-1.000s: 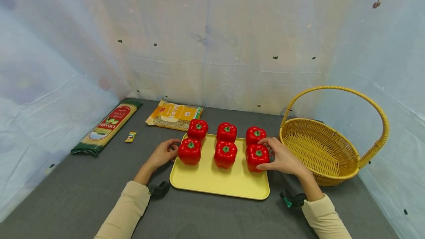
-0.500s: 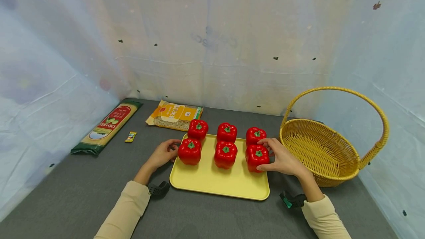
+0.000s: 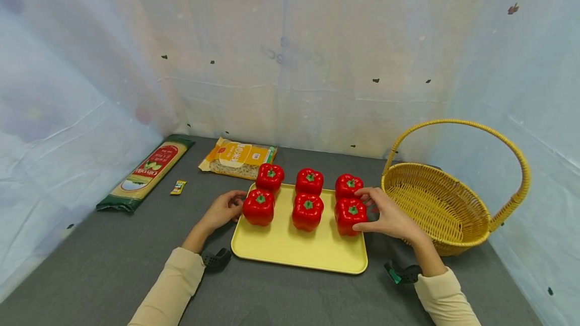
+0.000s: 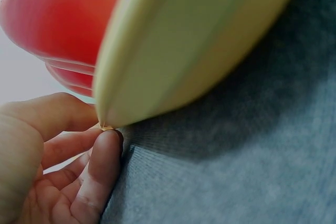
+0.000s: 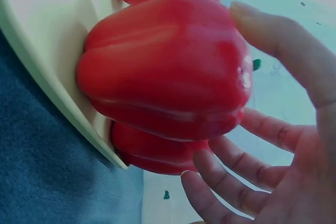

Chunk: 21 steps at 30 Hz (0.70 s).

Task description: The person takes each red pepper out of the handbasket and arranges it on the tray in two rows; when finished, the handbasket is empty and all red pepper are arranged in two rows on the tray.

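Observation:
Red bell peppers with green stems stand upright in two rows on a yellow tray (image 3: 299,253). My left hand (image 3: 222,210) is at the tray's left edge, beside the front left pepper (image 3: 259,207). In the left wrist view, thumb and finger pinch the tray's rim (image 4: 105,61). My right hand (image 3: 385,215) is around the front right pepper (image 3: 348,220). Its thumb lies near the pepper's front side in the right wrist view, while the spread, loosely bent fingers (image 5: 226,182) lie by the other side. Light contact there is hard to judge.
A yellow wicker basket (image 3: 430,205) with a tall handle stands right of the tray. A grain bag (image 3: 240,157) lies behind the tray. At the left are a long green-ended package (image 3: 147,172) and a small yellow packet (image 3: 178,187). Pale sheeting encloses the grey table.
My right hand has shifted slightly to the right, its thumb drawing back a little along the front right pepper. Left hand, tray and peppers keep their places.

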{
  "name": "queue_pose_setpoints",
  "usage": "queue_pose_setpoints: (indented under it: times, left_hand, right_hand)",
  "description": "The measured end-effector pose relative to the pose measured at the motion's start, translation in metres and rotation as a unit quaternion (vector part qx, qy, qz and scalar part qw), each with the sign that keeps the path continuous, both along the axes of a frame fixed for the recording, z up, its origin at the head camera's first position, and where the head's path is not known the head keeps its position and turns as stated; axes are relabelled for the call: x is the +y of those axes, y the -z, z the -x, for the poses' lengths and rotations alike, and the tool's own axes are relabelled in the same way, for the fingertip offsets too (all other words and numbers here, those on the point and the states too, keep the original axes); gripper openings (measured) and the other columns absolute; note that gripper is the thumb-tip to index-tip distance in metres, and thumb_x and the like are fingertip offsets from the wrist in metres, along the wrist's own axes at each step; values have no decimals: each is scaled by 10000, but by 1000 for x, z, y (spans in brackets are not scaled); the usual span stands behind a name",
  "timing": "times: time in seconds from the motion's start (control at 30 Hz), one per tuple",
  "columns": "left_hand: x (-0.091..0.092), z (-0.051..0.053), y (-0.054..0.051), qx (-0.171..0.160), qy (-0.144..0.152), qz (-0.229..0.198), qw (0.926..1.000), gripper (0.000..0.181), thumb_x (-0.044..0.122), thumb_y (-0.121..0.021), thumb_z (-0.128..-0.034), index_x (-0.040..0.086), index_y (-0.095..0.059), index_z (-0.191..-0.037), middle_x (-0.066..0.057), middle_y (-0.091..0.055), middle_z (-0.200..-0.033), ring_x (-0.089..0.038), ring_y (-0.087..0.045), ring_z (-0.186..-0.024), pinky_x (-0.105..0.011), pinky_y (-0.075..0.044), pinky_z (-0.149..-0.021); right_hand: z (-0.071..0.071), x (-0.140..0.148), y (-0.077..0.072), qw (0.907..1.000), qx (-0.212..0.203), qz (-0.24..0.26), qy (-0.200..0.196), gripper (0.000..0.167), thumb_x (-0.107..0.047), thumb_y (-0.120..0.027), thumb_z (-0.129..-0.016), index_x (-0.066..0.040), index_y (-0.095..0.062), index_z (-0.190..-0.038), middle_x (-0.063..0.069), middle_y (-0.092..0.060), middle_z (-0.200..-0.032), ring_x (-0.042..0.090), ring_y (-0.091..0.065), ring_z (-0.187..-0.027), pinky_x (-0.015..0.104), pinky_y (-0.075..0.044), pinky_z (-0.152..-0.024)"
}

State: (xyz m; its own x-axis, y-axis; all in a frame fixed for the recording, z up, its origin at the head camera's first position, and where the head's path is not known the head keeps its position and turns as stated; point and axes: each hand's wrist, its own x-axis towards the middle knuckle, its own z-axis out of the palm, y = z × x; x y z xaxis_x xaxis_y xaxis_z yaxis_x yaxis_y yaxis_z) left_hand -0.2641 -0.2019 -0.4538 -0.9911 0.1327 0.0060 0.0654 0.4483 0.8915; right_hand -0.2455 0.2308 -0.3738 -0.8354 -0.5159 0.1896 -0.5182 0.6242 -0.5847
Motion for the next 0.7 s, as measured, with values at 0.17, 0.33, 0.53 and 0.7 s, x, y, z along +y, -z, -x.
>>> queue_pose_setpoints:
  times: [0.17, 0.33, 0.53, 0.7]
  left_hand:
    - [-3, -1, -1, -41, 80, -58, 9999, 383, 66, -561, -911, -20, -491, -1277, -119, -551, -885, -190, -553, -654, -304, -509, -581]
    - [-5, -1, -4, -130, 164, -168, 9996, 396, 80, -564, -907, -3, -486, -1286, -130, -559, -898, -195, -583, -685, -320, -528, -595]
    - [-12, 1, -10, 14, 246, -219, 9995, 415, 99, -571, -914, -28, -467, -1295, -163, -560, -914, -214, -601, -657, -348, -537, -566]
    - [-22, 2, -25, 232, 177, 181, 9994, 430, 130, -574, -928, -40, -458, -1306, -182, -560, -936, -235, -598, -697, -346, -536, -579]
  right_hand:
    - [-1, 5, -5, 9998, 140, -42, 124, 741, -374, -815, -693, -71, -467, -1272, 78, -505, -1136, 231, -490, -972, 411, -474, -773]
    - [-4, 13, -13, 9993, 155, 65, 341, 705, -352, -814, -702, -88, -481, -1265, 62, -498, -1116, 235, -501, -970, 474, -472, -805]
    - [-6, 23, -24, 9974, 491, 142, 513, 630, -309, -792, -741, -80, -498, -1249, 92, -509, -1130, 312, -511, -1005, 502, -464, -820]
    - [-4, 28, -32, 9914, 1052, 64, 780, 580, -285, -752, -791, -43, -502, -1255, 122, -502, -1161, 278, -493, -1034, 473, -437, -841]
